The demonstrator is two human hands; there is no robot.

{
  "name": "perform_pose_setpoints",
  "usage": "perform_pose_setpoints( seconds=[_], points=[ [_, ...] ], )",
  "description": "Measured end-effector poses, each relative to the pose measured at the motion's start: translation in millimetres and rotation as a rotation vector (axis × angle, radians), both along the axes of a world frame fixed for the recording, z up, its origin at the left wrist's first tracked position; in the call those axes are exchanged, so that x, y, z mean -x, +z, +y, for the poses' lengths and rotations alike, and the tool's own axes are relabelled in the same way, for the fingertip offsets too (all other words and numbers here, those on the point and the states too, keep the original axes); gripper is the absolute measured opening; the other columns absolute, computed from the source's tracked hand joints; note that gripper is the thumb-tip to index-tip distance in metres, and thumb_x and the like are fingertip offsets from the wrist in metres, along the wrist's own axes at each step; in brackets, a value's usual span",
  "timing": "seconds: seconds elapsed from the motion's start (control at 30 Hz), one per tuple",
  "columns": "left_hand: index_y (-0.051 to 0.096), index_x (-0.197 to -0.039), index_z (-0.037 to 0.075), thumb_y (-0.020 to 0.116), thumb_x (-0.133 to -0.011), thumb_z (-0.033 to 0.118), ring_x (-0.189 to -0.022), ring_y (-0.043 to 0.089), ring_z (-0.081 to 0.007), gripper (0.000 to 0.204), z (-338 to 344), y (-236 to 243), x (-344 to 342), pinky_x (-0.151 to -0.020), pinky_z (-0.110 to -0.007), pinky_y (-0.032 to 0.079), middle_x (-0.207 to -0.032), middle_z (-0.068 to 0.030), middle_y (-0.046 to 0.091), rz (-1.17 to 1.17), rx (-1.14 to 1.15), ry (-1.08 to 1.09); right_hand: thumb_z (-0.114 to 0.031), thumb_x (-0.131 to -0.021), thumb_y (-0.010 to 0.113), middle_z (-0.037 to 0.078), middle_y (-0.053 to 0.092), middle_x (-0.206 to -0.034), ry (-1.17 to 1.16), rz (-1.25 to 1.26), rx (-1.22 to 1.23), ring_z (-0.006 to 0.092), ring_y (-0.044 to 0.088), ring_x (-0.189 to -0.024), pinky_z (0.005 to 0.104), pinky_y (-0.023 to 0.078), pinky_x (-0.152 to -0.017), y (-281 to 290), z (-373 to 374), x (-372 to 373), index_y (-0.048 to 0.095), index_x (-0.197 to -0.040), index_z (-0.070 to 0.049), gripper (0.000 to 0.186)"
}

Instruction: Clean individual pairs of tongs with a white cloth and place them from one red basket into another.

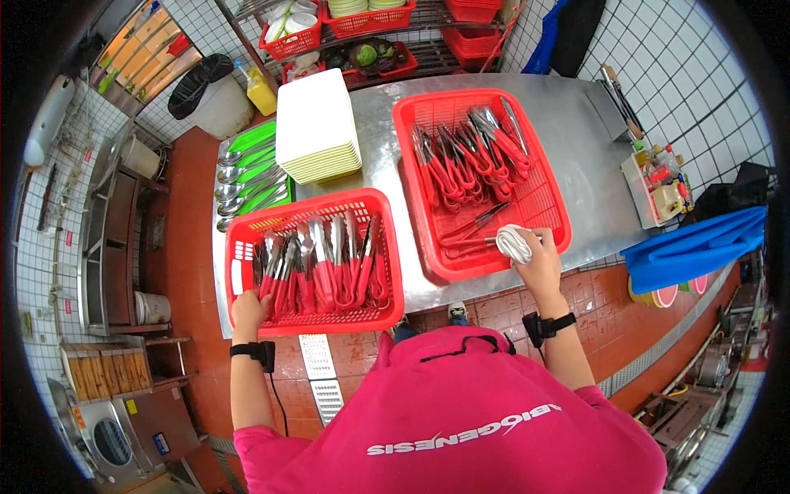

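My left hand [249, 311] is at the near left corner of the left red basket [374, 203], fingers curled beside the nearest red-handled tongs [285, 288]; what they grip is hidden. Several tongs stand there in a row, metal ends away from me. My right hand [539, 262] is closed around a folded white cloth [513, 244] over the near right part of the right red basket [415, 235]. A pair of tongs [473, 244] lies with one end against the cloth. More red-handled tongs [473, 160] are piled at that basket's far side.
Both baskets rest on a steel table [583, 132]. A stack of white trays [317, 123] and a green tray [267, 133] with several ladles or large spoons stand far left. A bottle caddy [658, 185] and blue cloth [695, 251] are at the right.
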State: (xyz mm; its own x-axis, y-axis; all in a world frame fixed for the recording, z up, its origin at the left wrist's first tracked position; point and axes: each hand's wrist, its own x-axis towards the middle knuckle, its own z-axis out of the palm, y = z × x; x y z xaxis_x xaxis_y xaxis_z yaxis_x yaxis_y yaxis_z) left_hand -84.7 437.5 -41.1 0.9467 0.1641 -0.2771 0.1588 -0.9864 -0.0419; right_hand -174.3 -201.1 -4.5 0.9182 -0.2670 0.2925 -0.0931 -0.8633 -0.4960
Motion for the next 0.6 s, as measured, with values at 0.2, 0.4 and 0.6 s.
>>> perform_pose_setpoints(
  seconds=[0.2, 0.4, 0.6],
  points=[
    [0.076, -0.121, 0.009, 0.077, -0.095, 0.033, -0.107, 0.075, -0.0382, 0.035, 16, -4, 4, -0.094, -0.05, 0.06, -0.105, -0.0192, 0.079, -0.084, -0.013, 0.078, -0.001, -0.065, 0.088, 0.008, 0.062, -0.118, -0.007, 0.003, -0.029, 0.035, 0.067, -0.107, 0.0471, 0.058, -0.087, 4, 3, 1, 0.074, -0.125, -0.018, 0.064],
    [0.076, -0.121, 0.01, 0.075, -0.096, 0.031, -0.104, 0.075, -0.0383, 0.033, -33, 43, -9, -0.089, -0.049, 0.06, -0.107, -0.0174, 0.079, -0.148, 0.098, 0.015, -0.002, -0.065, 0.089, 0.008, 0.062, -0.118, -0.006, -0.005, -0.042, 0.0346, 0.068, -0.106, 0.0471, 0.058, -0.086, 9, -1, 6, 0.074, -0.126, -0.018, 0.065],
    [0.078, -0.118, 0.01, 0.074, -0.095, 0.026, -0.097, 0.076, -0.0366, 0.028, -131, 92, -33, -0.081, -0.047, 0.059, -0.099, -0.0179, 0.079, -0.286, 0.368, -0.255, -0.002, -0.066, 0.089, 0.008, 0.063, -0.118, -0.037, -0.079, -0.052, 0.0359, 0.069, -0.105, 0.0461, 0.058, -0.086, 23, -27, 3, 0.074, -0.125, -0.016, 0.063]
  ],
)
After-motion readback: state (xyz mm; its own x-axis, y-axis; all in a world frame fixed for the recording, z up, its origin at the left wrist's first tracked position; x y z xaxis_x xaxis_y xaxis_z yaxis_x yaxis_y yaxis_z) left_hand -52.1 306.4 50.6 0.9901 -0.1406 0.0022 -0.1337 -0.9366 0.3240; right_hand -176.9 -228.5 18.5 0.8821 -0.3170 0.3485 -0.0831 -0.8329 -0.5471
